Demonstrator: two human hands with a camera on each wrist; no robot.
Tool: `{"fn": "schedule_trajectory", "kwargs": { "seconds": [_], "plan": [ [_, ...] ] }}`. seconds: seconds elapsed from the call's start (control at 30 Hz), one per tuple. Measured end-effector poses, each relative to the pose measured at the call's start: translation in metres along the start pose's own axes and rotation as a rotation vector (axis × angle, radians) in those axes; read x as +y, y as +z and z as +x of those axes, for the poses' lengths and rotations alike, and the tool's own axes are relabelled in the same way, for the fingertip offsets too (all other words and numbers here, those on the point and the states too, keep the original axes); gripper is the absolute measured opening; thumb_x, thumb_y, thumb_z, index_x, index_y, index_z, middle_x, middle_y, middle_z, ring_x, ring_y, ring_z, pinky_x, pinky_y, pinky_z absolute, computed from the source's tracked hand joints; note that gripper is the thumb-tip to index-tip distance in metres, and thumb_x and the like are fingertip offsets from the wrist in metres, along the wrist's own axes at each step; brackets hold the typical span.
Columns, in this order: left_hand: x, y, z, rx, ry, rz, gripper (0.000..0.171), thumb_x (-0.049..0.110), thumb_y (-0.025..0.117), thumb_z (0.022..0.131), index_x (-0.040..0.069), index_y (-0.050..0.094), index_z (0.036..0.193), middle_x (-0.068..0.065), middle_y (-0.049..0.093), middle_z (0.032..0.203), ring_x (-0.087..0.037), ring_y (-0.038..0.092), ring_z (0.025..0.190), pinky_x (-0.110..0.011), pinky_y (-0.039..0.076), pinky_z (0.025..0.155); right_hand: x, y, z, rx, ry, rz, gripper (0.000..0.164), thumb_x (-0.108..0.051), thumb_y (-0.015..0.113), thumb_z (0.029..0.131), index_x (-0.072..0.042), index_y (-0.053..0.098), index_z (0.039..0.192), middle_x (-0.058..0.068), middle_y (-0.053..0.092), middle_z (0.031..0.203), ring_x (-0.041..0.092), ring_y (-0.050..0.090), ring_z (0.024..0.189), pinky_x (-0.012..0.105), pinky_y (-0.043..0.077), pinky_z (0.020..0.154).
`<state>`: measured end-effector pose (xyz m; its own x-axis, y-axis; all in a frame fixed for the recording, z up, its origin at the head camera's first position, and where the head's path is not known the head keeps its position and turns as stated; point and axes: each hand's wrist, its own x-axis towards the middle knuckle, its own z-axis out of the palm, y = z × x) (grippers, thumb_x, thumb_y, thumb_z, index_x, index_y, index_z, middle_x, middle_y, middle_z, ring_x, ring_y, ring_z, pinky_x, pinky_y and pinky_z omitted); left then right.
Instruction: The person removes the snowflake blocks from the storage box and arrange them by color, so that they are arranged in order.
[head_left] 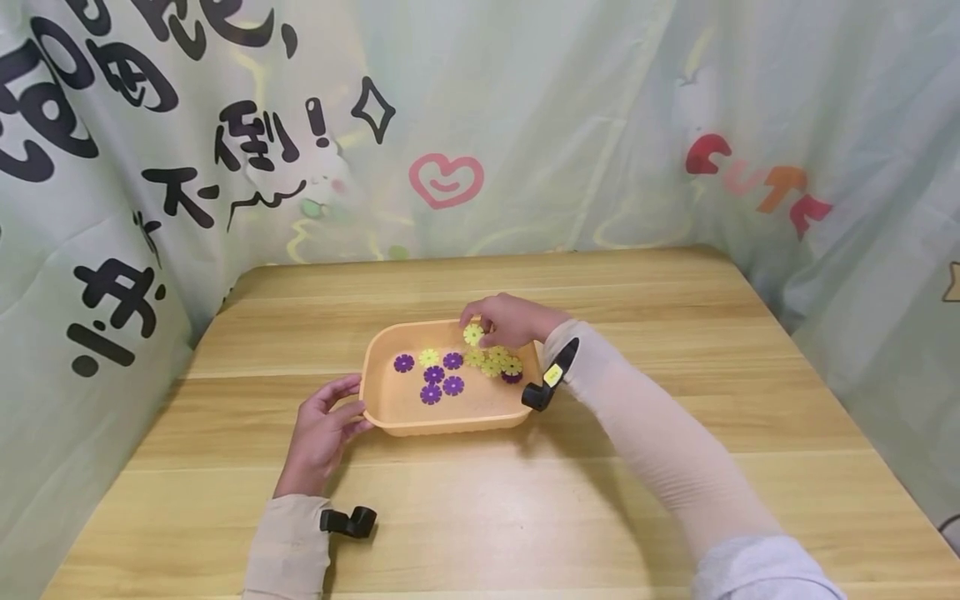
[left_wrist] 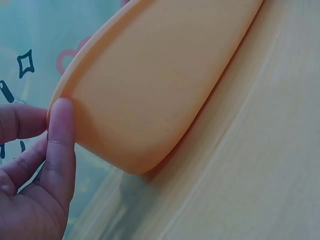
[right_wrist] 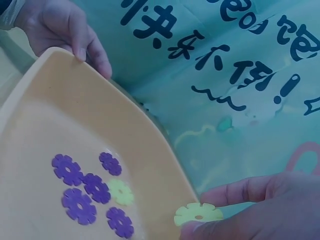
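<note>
A shallow orange plastic basket (head_left: pixel 401 408) holds flat notched discs shaped like flowers. Several purple discs (head_left: pixel 453 385) and one yellow disc (head_left: pixel 428 357) lie loose in its left and middle part. At its right end yellow discs (head_left: pixel 492 367) are gathered, with a purple one partly under them. My left hand (head_left: pixel 318 429) grips the basket's left end, thumb on the outer wall and fingers at the rim in the left wrist view. My right hand (head_left: pixel 513 321), over the far right rim, pinches a yellow snowflake disc (right_wrist: pixel 199 213) between thumb and fingers.
The basket stands on a wood-grain table (head_left: pixel 480 517). A pale green curtain (head_left: pixel 570 125) with printed lettering and a pink heart hangs behind and along the sides. Black camera mounts (head_left: pixel 551 375) are strapped to both wrists.
</note>
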<state>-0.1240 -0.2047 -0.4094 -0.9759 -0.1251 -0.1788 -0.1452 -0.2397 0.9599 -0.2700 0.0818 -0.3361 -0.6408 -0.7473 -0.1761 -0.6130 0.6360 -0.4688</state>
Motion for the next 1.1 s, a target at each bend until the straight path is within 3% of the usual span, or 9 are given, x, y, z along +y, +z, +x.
{"fn": "schedule_trajectory", "kwargs": {
  "seconds": [0.47,0.77,1.1],
  "plan": [
    [0.001,0.001,0.001,-0.007,0.013,0.013,0.044,-0.016,0.054,0.087,-0.009,0.047,0.13,-0.012,0.048,0.116,-0.016,0.062,0.075,-0.023,0.06,0.064,0.023,-0.015,-0.02,0.095,0.0,0.059,0.039,-0.003,0.067,0.089,-0.005,0.058,0.127,0.009,0.066,0.099,0.024,0.063,0.095,0.036,0.055,0.086],
    [0.002,0.002,0.0,-0.021,0.008,0.018,0.045,-0.015,0.053,0.089,-0.01,0.045,0.133,-0.013,0.047,0.118,-0.017,0.061,0.076,-0.022,0.06,0.065,0.04,-0.025,-0.038,0.201,0.025,0.097,0.037,-0.003,0.068,0.089,-0.006,0.059,0.124,0.012,0.066,0.095,0.027,0.063,0.09,0.042,0.055,0.084],
    [0.001,0.0,0.0,-0.012,-0.009,0.009,0.044,-0.015,0.054,0.089,-0.01,0.046,0.132,-0.011,0.049,0.116,-0.016,0.062,0.073,-0.023,0.06,0.064,0.061,-0.022,-0.056,0.235,0.06,0.139,0.039,-0.003,0.069,0.088,-0.005,0.058,0.125,0.011,0.065,0.091,0.025,0.061,0.084,0.042,0.053,0.079]
  ]
}}
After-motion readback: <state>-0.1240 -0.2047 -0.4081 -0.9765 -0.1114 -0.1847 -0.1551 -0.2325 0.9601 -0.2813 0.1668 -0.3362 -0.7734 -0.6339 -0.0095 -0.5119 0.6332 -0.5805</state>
